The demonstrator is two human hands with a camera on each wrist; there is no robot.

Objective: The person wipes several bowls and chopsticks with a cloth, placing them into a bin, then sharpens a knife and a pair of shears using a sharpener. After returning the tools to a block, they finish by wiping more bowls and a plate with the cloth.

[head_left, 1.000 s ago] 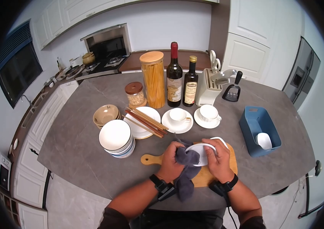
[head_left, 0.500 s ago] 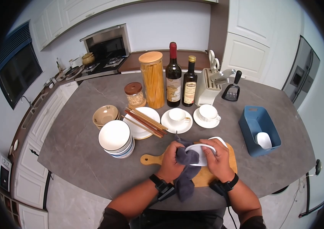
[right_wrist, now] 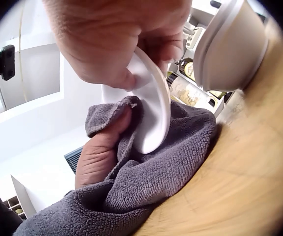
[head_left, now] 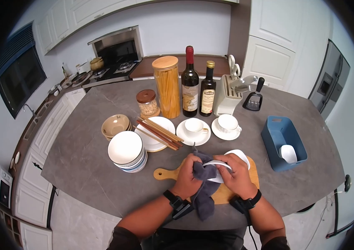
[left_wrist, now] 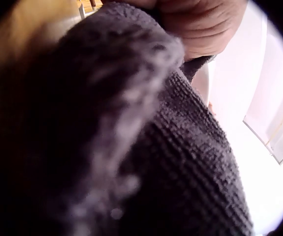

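A small white dish [right_wrist: 153, 115] is held over the wooden board [head_left: 222, 195], tilted so its rim faces up in the head view. My right hand [head_left: 237, 177] pinches its rim between thumb and fingers. With my left hand [head_left: 186, 179] I grip a dark grey cloth [head_left: 204, 204], folded over the dish's left edge; its lower part hangs down over the board. The cloth [left_wrist: 195, 142] fills most of the left wrist view. Behind my right hand, more white dishware [head_left: 238, 155] stands on the board, seen as stacked rims [right_wrist: 232, 46] in the right wrist view.
A blue basket [head_left: 272, 143] holding white dishes stands right. Stacked bowls [head_left: 125, 148] are at left. Chopsticks lie across a plate [head_left: 166, 123] beside two cups on saucers [head_left: 184, 139]. Behind stand jars, two bottles [head_left: 190, 93] and a knife block [head_left: 225, 98].
The dish in my right hand has tilted further, showing less of its inside, and my right hand has shifted slightly left. More of the dishware behind it shows.
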